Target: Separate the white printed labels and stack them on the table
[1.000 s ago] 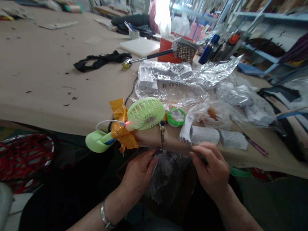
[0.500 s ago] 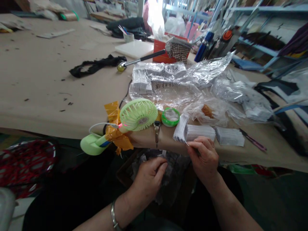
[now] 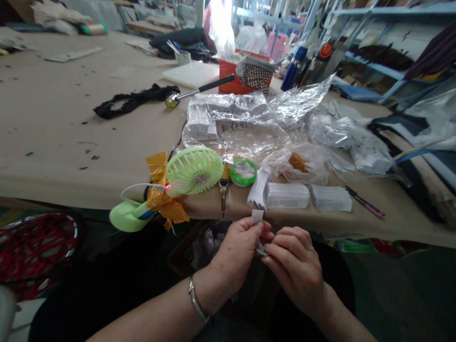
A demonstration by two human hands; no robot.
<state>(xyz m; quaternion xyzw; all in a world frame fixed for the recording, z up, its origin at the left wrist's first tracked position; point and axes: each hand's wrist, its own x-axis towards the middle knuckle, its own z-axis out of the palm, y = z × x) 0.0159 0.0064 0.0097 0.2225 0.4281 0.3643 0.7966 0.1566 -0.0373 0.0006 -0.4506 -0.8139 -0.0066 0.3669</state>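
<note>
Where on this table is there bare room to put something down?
The widest bare patch is left of the green fan, in front of the black fabric loop, though dark scraps dot it. It's crowded right of the fan: green tub, label stacks, clear plastic bags.

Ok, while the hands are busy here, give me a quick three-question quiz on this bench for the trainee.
1. Multiple choice: what lies just beyond the right-hand end of the row of paper stacks?
A) a blue bottle
B) a pink-handled tool
C) a black cloth

2. True or false: the left hand pinches a small white strip.

3. Fill in the blank: the ____-coloured tape is wrapped around the handle of the green fan.

Key: 1 B; 2 true; 3 orange.
</note>
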